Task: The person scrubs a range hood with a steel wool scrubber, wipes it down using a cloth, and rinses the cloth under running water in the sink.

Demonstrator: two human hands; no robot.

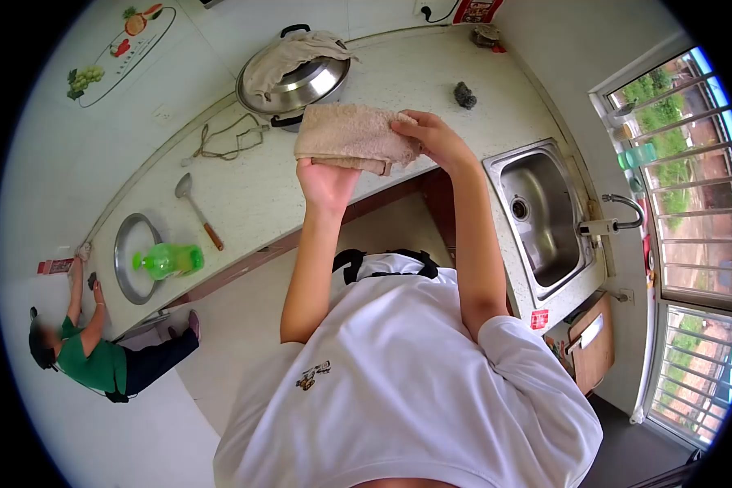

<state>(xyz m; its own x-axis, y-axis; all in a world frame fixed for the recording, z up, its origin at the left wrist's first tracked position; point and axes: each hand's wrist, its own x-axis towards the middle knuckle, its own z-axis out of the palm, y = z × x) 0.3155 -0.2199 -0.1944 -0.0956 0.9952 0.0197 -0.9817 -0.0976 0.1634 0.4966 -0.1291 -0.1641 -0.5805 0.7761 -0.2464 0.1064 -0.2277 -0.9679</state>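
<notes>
A folded beige cloth (356, 135) is held up in front of me, over the front edge of the counter. My left hand (328, 184) supports it from below, with most of its fingers hidden under the cloth. At the cloth's right end, my right hand (435, 140) grips it, thumb and fingers closed on the edge. Just behind the cloth stands a large metal pot (317, 81) with a domed lid, and a second crumpled cloth (289, 61) is draped over that lid.
On the counter (407, 73) lie a dark scouring pad (464, 95), a cord (228, 140), a spatula (193, 203), and a metal basin (128, 252) beside a green bottle (171, 260). A sink (537, 236) with a faucet (622, 215) is at right. Another person (98, 354) stands far left.
</notes>
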